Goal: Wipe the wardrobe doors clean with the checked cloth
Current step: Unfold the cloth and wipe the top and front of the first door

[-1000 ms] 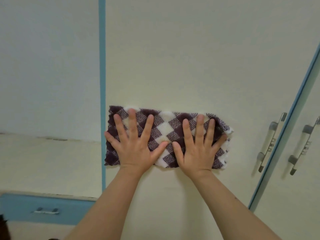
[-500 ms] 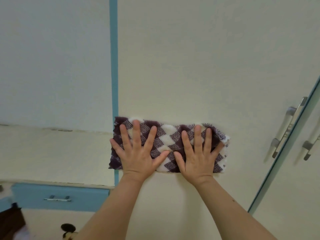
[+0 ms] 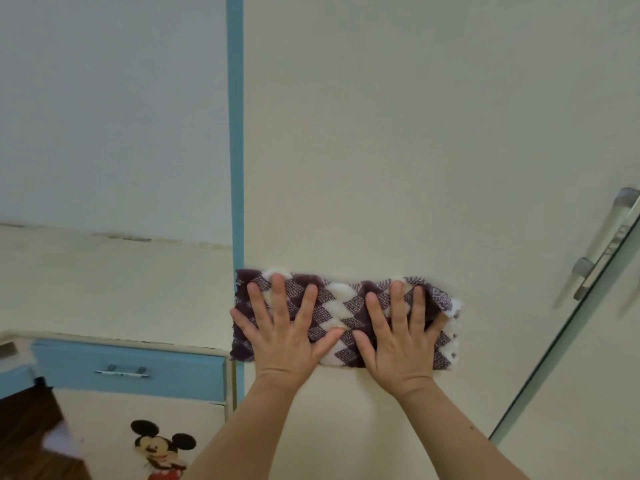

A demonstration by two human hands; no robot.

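A purple-and-white checked cloth (image 3: 341,303) lies folded into a long strip, flat against the cream wardrobe door (image 3: 398,140). My left hand (image 3: 282,336) presses its left half with fingers spread and straight. My right hand (image 3: 398,341) presses its right half the same way, thumb out to the right. The cloth's left end sits at the door's blue edge strip (image 3: 235,133). Both palms cover the lower middle of the cloth.
A metal door handle (image 3: 604,242) sits at the right beside a blue-edged second door (image 3: 588,393). Left of the wardrobe is a cream counter (image 3: 104,285) with a blue drawer (image 3: 131,368) and a cartoon mouse sticker (image 3: 161,448) below it. A dark wooden object (image 3: 31,441) is at bottom left.
Both hands have slid the cloth down the door, still flat on it. The view has tilted down, bringing the drawer and sticker into sight.
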